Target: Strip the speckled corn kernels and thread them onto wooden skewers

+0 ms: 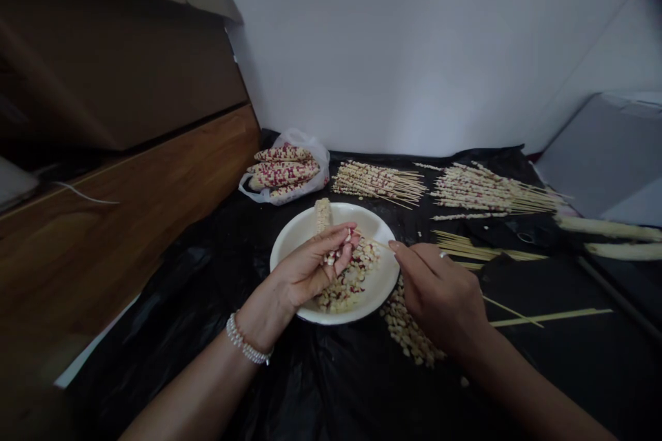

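Observation:
Above a white bowl [385,293], my left hand [305,269] is closed, palm up, around a few corn kernels [329,259]. Its thumb and fingertips meet at the tip of a thin bamboo skewer [376,242]. My right hand [442,293] grips that skewer between thumb and forefinger, to the right of the bowl. Whether a kernel is fully on the tip is hard to make out. Loose white and dark red kernels [338,300] lie in the bowl, and a stripped corncob [323,212] leans on its far rim. More kernels [408,334] are heaped beneath my right hand.
Behind the bowl, a plastic bag [321,158] holds several speckled corn cobs [287,171]. Two piles of kernel-threaded skewers [375,180] [476,187] lie at the back right. Bare skewers [465,246] are nearer, on black plastic sheeting [207,303]. A wooden panel [155,165] borders the left.

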The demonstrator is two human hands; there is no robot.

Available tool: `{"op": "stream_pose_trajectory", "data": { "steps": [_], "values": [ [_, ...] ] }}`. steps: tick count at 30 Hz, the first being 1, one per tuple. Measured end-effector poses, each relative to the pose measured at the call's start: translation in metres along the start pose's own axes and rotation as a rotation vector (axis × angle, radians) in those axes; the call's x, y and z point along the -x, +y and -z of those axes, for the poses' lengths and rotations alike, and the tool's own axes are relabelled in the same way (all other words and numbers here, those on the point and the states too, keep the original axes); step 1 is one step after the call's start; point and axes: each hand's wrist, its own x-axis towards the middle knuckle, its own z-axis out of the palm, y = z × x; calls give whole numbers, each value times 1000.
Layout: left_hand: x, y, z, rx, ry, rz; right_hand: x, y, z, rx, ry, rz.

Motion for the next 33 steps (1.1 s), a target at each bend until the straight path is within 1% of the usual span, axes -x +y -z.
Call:
{"op": "stream_pose_trajectory", "data": {
  "steps": [5,11,15,19,24,28,33],
  "values": [
    [-1,0,2,0,18,-14,0,1,-1,32,-33,8],
    [1,-1,-2,-4,64,-55,1,0,0,81,-54,38],
    [0,-1,-1,-35,48,-75,2,-1,0,118,-61,51],
    [0,-2,-1,-67,12,-61,3,-1,1,131,-75,55],
    [0,-2,-1,-45,44,-75,3,-1,1,149,-91,46],
    [-1,-2,0,-40,51,-72,3,-1,-1,142,-66,42],
    [-1,-2,-2,-32,101,-68,2,-1,-1,130,-22,44]
  ]
}}
